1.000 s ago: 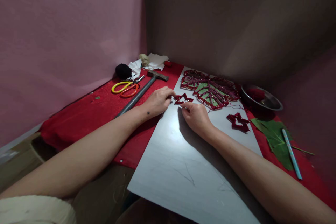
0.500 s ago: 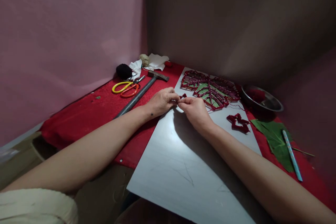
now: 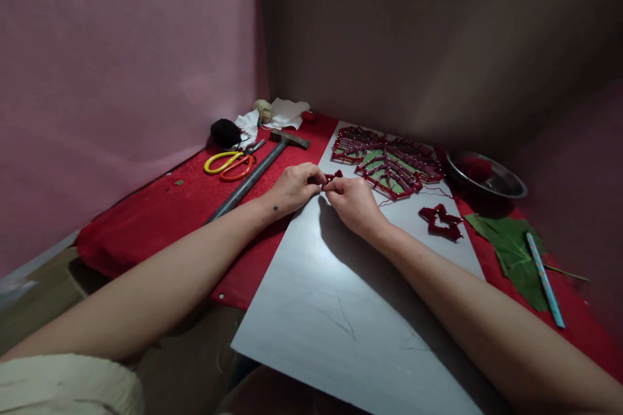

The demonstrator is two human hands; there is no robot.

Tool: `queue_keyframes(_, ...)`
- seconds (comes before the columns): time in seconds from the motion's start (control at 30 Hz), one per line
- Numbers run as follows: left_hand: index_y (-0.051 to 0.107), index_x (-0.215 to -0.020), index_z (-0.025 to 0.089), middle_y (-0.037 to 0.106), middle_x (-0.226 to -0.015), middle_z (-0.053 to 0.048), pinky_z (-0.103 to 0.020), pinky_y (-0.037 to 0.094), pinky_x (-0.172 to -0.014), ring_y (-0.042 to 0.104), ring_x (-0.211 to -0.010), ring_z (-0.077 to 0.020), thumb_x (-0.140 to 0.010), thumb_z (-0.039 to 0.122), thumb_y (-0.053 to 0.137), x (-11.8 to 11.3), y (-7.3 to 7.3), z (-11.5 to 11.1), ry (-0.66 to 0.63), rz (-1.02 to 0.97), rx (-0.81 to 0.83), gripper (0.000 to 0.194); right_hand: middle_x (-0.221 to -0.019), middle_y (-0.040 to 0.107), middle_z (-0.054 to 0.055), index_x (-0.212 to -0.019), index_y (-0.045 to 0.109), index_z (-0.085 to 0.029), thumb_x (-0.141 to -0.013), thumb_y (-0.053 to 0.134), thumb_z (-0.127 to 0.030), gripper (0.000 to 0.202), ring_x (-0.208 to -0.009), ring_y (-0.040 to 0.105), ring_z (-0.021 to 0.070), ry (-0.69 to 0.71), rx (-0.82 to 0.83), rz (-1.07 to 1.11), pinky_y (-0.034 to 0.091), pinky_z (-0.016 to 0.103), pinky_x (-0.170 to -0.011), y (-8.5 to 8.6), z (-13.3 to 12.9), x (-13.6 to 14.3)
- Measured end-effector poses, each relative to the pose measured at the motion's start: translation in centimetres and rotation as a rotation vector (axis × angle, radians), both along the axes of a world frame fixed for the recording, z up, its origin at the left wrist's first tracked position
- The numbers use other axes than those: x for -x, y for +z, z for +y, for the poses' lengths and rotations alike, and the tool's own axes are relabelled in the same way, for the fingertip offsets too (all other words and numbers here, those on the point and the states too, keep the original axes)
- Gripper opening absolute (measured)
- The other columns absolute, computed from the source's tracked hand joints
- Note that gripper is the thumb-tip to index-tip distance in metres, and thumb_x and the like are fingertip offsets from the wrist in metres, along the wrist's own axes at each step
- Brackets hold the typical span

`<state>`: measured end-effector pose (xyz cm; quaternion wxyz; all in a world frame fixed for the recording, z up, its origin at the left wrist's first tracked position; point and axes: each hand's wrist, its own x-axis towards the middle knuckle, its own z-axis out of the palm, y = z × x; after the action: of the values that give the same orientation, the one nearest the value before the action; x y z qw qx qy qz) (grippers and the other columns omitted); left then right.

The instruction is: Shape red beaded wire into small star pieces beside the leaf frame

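Over the left edge of the pale grey board (image 3: 311, 285), my left hand (image 3: 294, 187) and my right hand (image 3: 354, 202) meet with fingertips nearly touching. Each is closed in a pinch; whatever thin or small thing lies between the fingers is hidden. Just beyond the fingertips shows part of a small dark red yarn shape (image 3: 335, 175) on the board. Farther back is a large leaf-shaped piece of string art (image 3: 389, 165), red yarn wound round nails over green. A red yarn star (image 3: 442, 222) sits to the right of my right hand, and loose red yarn trails near it.
On the red cloth (image 3: 160, 227) at left lie a hammer (image 3: 253, 175), yellow-and-orange-handled scissors (image 3: 228, 165), a black yarn ball (image 3: 226, 133) and a cream yarn ball (image 3: 263, 110). At right are a metal bowl (image 3: 506, 189) holding red yarn, a green leaf (image 3: 516, 259) and a light-blue pen (image 3: 545, 282).
Both hands stay pinched at the same spot on the board, with small shifts of the fingers. The right fingertips sit slightly closer in, and the whole view has shifted a little.
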<state>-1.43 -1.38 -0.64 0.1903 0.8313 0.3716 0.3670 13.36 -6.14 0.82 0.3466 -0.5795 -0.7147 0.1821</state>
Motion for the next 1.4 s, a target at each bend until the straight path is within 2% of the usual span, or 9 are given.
queue_keyframes(0.13, 0.063, -0.080, 0.015, 0.063, -0.080, -0.001, -0.023, 0.044, -0.072, 0.057, -0.077, -0.0113, -0.071, 0.006, 0.057, -0.2, 0.1, -0.1, 0.019, 0.016, 0.016, 0.014, -0.075, 0.071, 0.003, -0.080, 0.072, -0.018, -0.073, 0.050, -0.011, 0.024, -0.070, 0.060, 0.0146, -0.004, 0.003, -0.037, 0.043, 0.025, -0.068, 0.3, -0.3, -0.7)
queue_keyframes(0.3, 0.063, -0.076, 0.016, 0.060, -0.077, 0.000, -0.025, 0.044, -0.073, 0.056, -0.076, -0.0117, -0.073, 0.011, 0.058, -0.1, 0.3, -0.1, 0.025, 0.046, 0.005, 0.008, -0.079, 0.071, 0.004, -0.084, 0.073, -0.019, -0.074, 0.050, -0.012, 0.026, -0.073, 0.062, 0.0160, -0.042, -0.010, -0.150, 0.043, 0.026, -0.069, 0.4, -0.1, -0.9)
queue_keyframes(0.47, 0.064, -0.076, 0.016, 0.062, -0.079, -0.001, -0.025, 0.044, -0.075, 0.057, -0.078, -0.0122, -0.074, 0.012, 0.057, -0.1, 0.2, 0.0, 0.029, 0.040, 0.025, 0.008, -0.081, 0.071, 0.007, -0.093, 0.072, -0.022, -0.080, 0.045, -0.018, 0.030, -0.073, 0.062, 0.0188, -0.062, -0.100, -0.487, 0.039, 0.028, -0.064, -0.1, -0.3, -1.0)
queue_keyframes(0.63, 0.065, -0.074, 0.015, 0.063, -0.078, -0.001, -0.025, 0.043, -0.075, 0.057, -0.078, -0.0127, -0.070, 0.011, 0.058, -0.5, 0.2, 0.2, 0.088, 0.015, 0.123, 0.009, -0.083, 0.071, 0.008, -0.093, 0.069, -0.021, -0.083, 0.038, -0.017, 0.033, -0.072, 0.061, 0.0186, 0.016, -0.137, -0.734, 0.033, 0.028, -0.057, -0.1, -0.9, -1.0)
queue_keyframes(0.77, 0.066, -0.069, 0.013, 0.063, -0.066, 0.001, -0.024, 0.042, -0.065, 0.056, -0.066, -0.0115, -0.064, 0.014, 0.063, -1.0, 0.9, 0.2, 0.157, -0.076, 0.382, 0.006, -0.087, 0.070, 0.007, -0.102, 0.066, -0.021, -0.085, 0.033, -0.018, 0.037, -0.075, 0.061, 0.0189, 0.019, -0.162, -0.752, 0.031, 0.029, -0.056, -0.4, -1.0, -1.1)
queue_keyframes(0.93, 0.062, -0.061, 0.013, 0.053, -0.047, 0.005, -0.020, 0.035, -0.048, 0.045, -0.046, -0.0065, -0.059, 0.009, 0.064, -1.5, 1.6, -0.1, 0.211, -0.214, 0.653, 0.005, -0.084, 0.069, 0.008, -0.114, 0.061, -0.022, -0.085, 0.031, -0.018, 0.041, -0.071, 0.059, 0.0193, 0.041, -0.136, -0.776, 0.029, 0.029, -0.055, -0.6, -1.1, -1.1)
queue_keyframes(1.1, 0.059, -0.057, 0.013, 0.051, -0.043, 0.005, -0.020, 0.032, -0.045, 0.042, -0.042, -0.0053, -0.057, 0.005, 0.063, -1.8, 2.1, -0.1, 0.232, -0.238, 0.733, 0.009, -0.082, 0.069, 0.010, -0.112, 0.061, -0.018, -0.084, 0.032, -0.016, 0.041, -0.068, 0.059, 0.0196, 0.050, -0.094, -0.807, 0.029, 0.030, -0.054, -0.2, -1.3, -0.8)
queue_keyframes(1.4, 0.060, -0.050, 0.013, 0.050, -0.041, 0.005, -0.022, 0.034, -0.047, 0.044, -0.043, -0.0073, -0.049, 0.003, 0.065, -2.1, 3.2, 1.4, 0.249, -0.023, 0.724, 0.012, -0.081, 0.070, 0.009, -0.110, 0.064, -0.021, -0.087, 0.030, -0.020, 0.041, -0.067, 0.059, 0.0183, 0.105, -0.115, -0.787, 0.030, 0.030, -0.056, -0.1, -0.7, -1.2)
